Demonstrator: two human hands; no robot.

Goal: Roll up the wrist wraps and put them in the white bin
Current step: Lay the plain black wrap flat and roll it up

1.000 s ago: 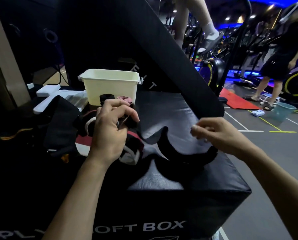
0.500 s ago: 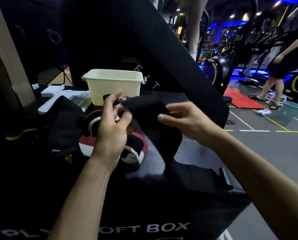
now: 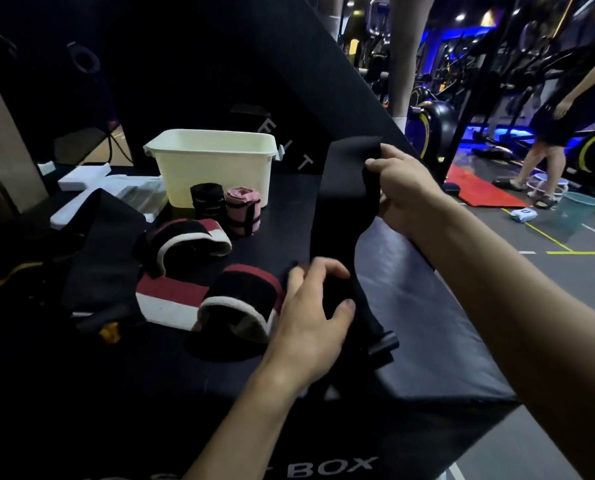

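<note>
Wrap [image 3: 344,188] now stretched taut, hand-to-hand.

Dim gym lit blue at the back; grey floor [image 3: 548,271] with yellow lines, red mat [image 3: 483,188], exercise bikes [image 3: 431,129], black padded box [image 3: 427,306] in front.

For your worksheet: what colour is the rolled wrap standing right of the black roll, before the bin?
Pink wrap with black bands; head view.

White bin [image 3: 216,171] interior hidden; box lettering [image 3: 330,469] partly covered.
</note>
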